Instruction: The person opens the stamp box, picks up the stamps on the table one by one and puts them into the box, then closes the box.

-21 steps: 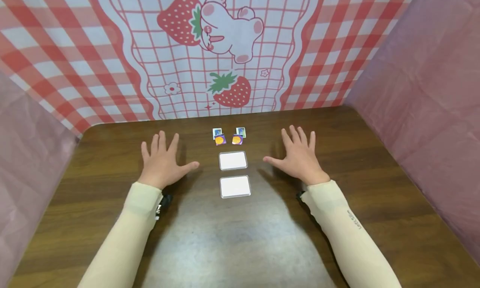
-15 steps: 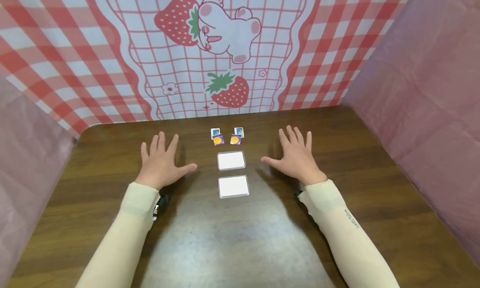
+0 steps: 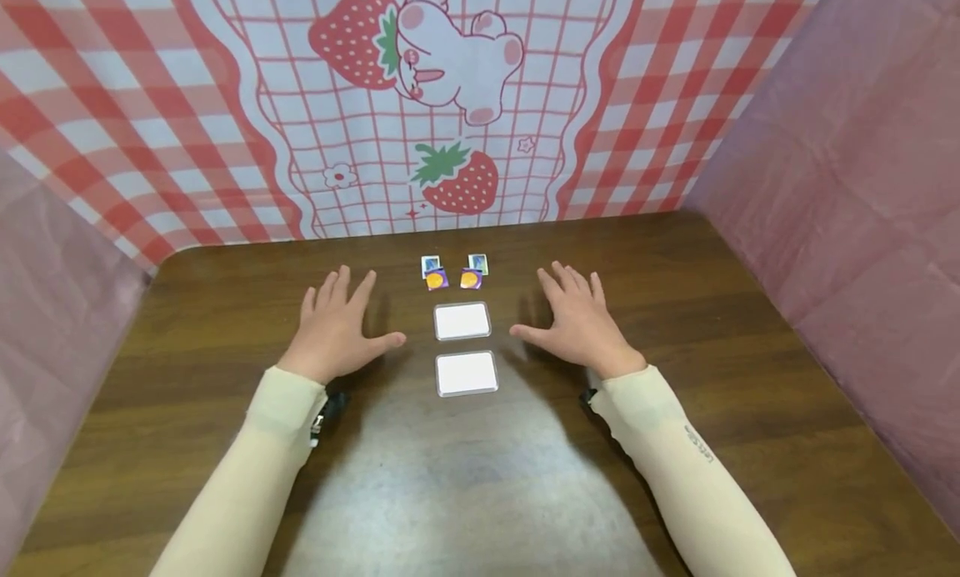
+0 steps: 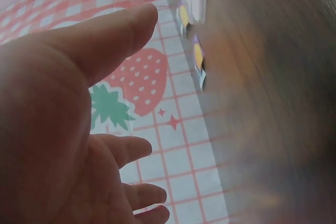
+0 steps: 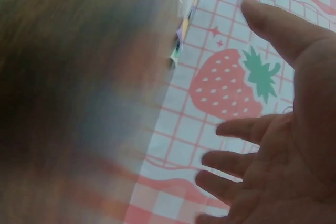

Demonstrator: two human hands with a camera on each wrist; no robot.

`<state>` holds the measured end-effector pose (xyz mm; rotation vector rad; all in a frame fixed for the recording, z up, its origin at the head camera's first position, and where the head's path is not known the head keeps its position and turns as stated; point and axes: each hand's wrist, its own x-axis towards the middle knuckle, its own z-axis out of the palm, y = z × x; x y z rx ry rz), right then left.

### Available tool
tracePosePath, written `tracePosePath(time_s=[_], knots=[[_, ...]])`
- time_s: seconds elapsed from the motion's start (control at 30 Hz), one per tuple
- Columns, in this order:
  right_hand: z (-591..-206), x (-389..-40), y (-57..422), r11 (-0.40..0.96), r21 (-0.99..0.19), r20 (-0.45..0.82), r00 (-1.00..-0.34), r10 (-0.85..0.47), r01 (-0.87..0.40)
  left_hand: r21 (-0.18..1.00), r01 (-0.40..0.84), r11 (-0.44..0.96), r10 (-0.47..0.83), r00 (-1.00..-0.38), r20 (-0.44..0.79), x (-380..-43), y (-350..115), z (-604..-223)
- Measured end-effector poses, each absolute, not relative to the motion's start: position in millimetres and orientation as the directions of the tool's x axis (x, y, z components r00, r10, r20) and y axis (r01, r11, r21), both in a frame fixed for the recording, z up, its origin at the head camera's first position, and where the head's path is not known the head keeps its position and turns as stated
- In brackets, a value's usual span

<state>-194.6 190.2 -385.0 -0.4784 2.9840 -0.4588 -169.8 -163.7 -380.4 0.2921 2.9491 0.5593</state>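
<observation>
My left hand (image 3: 330,331) is spread over the table left of the middle, thumb toward two white clear-edged rectangles. My right hand (image 3: 581,323) mirrors it on the other side, fingers apart and holding nothing. Between the thumbs lies the farther white rectangle (image 3: 462,321); the nearer white rectangle (image 3: 467,373) lies just below it. Behind them are two small purple squares with an orange disc, a left one (image 3: 437,278) and a right one (image 3: 471,278). Each overlaps a small picture piece, the left piece (image 3: 430,263) and the right piece (image 3: 478,263).
The brown wooden table (image 3: 450,477) meets a red-and-white strawberry cloth (image 3: 630,102) at the back. Pink cloth walls (image 3: 840,227) stand on both sides. A dark device (image 3: 330,410) sits at the left wrist.
Both hands have moved inward, the left to the right and the right to the left, nearer the white rectangles. The pieces on the table lie as before.
</observation>
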Motion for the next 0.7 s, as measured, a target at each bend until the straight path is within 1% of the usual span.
tracePosePath(time_s=[0.27, 0.4, 0.57, 0.7], knots=[[-375.6, -192.1, 179.7, 0.886, -0.335, -0.057, -0.931, -0.360, -0.322, 0.373, 0.210, 0.904, 0.258, -0.963, -0.082, -165.9, -159.0, -375.5], [-370.3, -193.7, 169.4, 0.874, -0.342, -0.055, -0.921, -0.385, -0.345, 0.396, 0.239, 0.887, 0.289, -0.955, -0.070, -163.9, -155.9, -372.6], [-367.1, -191.7, 159.2, 0.867, -0.319, -0.085, -0.900, -0.428, -0.382, 0.424, 0.286, 0.859, 0.333, -0.942, -0.039, -160.9, -150.4, -369.8], [-365.2, -187.0, 154.9, 0.859, -0.278, -0.119, -0.872, -0.475, -0.430, 0.431, 0.295, 0.853, 0.351, -0.935, -0.055, -157.7, -145.5, -368.4]])
